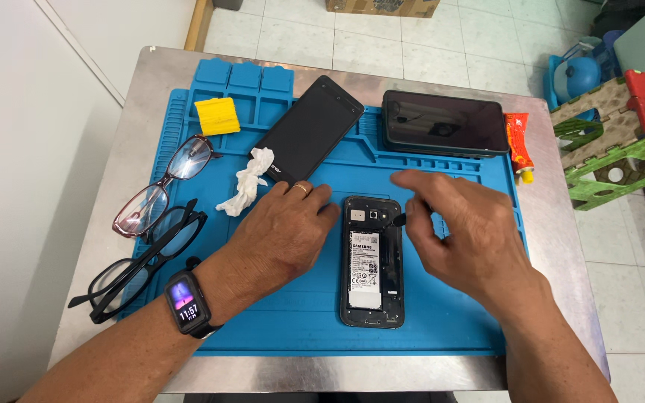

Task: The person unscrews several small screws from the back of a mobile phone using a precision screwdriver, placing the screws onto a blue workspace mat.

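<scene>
Head view, looking straight down: an opened phone [372, 261] with its back cover off lies flat near the middle of a blue work mat [300, 313] that covers most of a metal tabletop [561, 246]. Its long axis runs away from the person, the camera end pointing to the far edge and the battery [365, 270] showing in the lower half.

The left hand [281, 231] rests palm down on the mat just beside the phone's left edge, fingers loosely together and flat, gripping nothing; a ring sits on one finger and a smartwatch [186, 304] on the wrist. The right hand [464, 231] hovers at the phone's upper right corner, thumb and fingers pinched on a small dark tool [397, 219] whose tip meets the phone near the camera.

Beyond the left hand lies a black phone [309, 128], face up and angled, with a crumpled white tissue [246, 180] beside it and a yellow block [216, 116] further left. A larger dark phone [446, 123] lies crosswise at the far right, an orange tube [519, 145] next to it. Two pairs of glasses [151, 224] sit at the mat's left edge.
</scene>
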